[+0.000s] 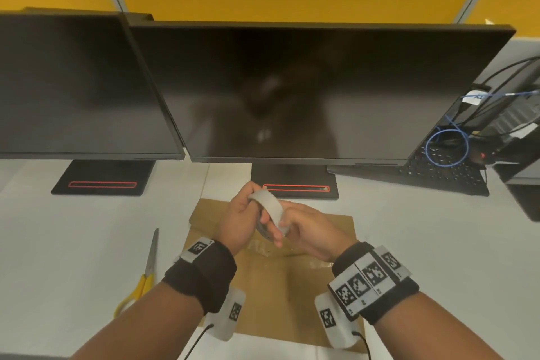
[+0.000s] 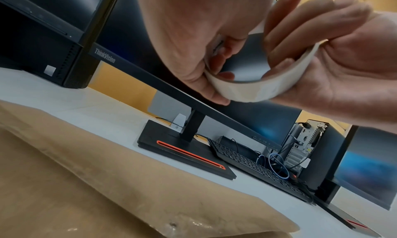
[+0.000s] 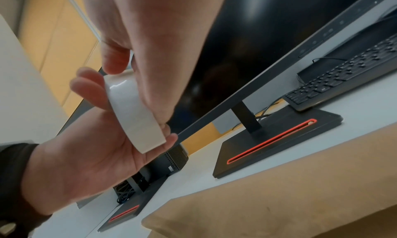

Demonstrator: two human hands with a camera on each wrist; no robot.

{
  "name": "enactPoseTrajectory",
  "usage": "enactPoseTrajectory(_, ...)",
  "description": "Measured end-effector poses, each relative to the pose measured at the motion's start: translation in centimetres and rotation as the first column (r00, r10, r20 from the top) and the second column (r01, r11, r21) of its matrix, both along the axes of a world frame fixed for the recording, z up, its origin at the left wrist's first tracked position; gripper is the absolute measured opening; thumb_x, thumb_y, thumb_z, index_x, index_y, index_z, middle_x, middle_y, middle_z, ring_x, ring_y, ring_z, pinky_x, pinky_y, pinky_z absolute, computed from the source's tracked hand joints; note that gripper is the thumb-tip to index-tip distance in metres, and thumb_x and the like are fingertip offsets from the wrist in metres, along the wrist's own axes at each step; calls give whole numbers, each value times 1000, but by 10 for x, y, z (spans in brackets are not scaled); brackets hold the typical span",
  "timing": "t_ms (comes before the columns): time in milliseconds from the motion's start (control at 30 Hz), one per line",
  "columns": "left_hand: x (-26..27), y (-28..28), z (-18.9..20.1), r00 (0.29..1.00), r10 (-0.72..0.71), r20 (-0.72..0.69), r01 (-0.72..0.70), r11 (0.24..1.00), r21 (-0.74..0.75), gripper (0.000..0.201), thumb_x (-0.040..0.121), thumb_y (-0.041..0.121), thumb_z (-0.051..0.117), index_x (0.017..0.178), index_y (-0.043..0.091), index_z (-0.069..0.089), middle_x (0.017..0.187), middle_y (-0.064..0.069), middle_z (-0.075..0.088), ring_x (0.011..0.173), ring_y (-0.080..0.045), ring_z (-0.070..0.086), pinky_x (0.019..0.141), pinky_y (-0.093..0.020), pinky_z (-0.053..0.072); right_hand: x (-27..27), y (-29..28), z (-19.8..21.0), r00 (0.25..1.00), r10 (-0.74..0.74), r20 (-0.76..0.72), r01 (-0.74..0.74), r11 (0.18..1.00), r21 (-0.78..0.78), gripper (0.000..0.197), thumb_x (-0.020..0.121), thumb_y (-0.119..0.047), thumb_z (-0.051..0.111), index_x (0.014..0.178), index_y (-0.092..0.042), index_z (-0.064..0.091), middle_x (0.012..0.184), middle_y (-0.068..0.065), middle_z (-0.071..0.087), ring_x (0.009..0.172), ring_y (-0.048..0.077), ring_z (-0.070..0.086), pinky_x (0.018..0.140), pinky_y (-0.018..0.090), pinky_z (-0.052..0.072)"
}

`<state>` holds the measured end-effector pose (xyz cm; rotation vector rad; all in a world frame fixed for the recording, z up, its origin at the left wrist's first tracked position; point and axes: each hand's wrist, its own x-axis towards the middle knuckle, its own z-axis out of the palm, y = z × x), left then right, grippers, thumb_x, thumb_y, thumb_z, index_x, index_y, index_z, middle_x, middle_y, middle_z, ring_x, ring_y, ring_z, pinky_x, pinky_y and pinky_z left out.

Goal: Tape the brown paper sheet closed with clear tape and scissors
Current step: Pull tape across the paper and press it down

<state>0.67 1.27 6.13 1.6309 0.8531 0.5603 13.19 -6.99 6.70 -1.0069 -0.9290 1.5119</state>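
Note:
A roll of clear tape [image 1: 271, 207] is held in the air between both hands, above the folded brown paper sheet [image 1: 271, 280] that lies flat on the white desk. My left hand [image 1: 242, 219] grips the roll's left side, fingers curled round its rim. My right hand [image 1: 304, 228] holds the right side, with fingers curled through the ring [image 2: 285, 82]. In the right wrist view the tape roll [image 3: 135, 114] shows its pale outer band. Shiny tape strips [image 1: 318, 264] lie on the paper's fold. Yellow-handled scissors [image 1: 146, 269] lie shut on the desk, left of the paper.
Two dark monitors [image 1: 306, 90] on black stands [image 1: 295, 181] stand right behind the paper. A black keyboard [image 1: 447, 172] with blue cable and a computer case sits at the back right. White desk surface [image 1: 73, 242] spreads to the left and right of the sheet.

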Motion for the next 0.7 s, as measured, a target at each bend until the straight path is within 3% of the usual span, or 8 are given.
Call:
enactPoseTrajectory(100,0,-4,3,999,-21,25,20,999,26,18,100,13,34,88,5,46,58,10,54,60,-4,56,66,-25,45,1,-2,6,1000,21,21,-20,999,-46,29,81,-15,34,82,-7,62,56,8,49,58,22,47,74,33,43)
enactPoseTrajectory(167,1,-6,5,998,-50,45,49,999,14,18,99,5,33,86,5,46,61,-2,53,55,-4,57,59,-21,45,2,-1,10,998,33,57,-27,995,-96,37,86,-25,32,75,-6,62,50,6,49,54,23,47,76,35,43)
enactPoseTrajectory(233,3,-6,6,996,-76,46,74,996,40,17,96,8,35,86,10,48,63,-9,54,57,-11,57,61,-27,46,1,0,12,996,17,85,-6,991,-130,40,85,-30,33,68,-6,59,47,7,48,54,25,45,72,34,43)
enactPoseTrajectory(300,2,-4,4,996,-83,32,80,992,96,16,89,16,35,83,20,49,63,4,57,65,-13,56,66,-33,46,0,2,13,998,-2,70,11,991,-130,39,83,-31,35,63,-6,58,47,9,45,54,26,42,68,34,42)
enactPoseTrajectory(400,3,-2,3,996,-82,27,78,989,128,19,87,14,34,81,23,49,61,11,57,66,-9,54,67,-30,44,1,3,11,1000,5,19,-3,994,-111,35,82,-28,34,65,-6,56,49,9,44,55,26,39,67,34,40)
enactPoseTrajectory(567,5,-2,6,998,-59,31,57,996,71,24,95,-4,33,84,10,49,60,7,53,59,0,52,64,-20,42,4,3,7,999,47,-18,-48,997,-62,30,83,-20,32,74,-10,58,57,11,45,59,26,40,68,35,39)
enactPoseTrajectory(700,8,-5,9,994,-94,54,95,995,-10,17,96,-4,30,88,-1,45,58,-8,50,48,-7,56,53,-13,43,8,2,3,998,59,10,-58,997,-57,29,82,-16,32,88,-7,58,60,9,54,64,28,48,73,34,44)
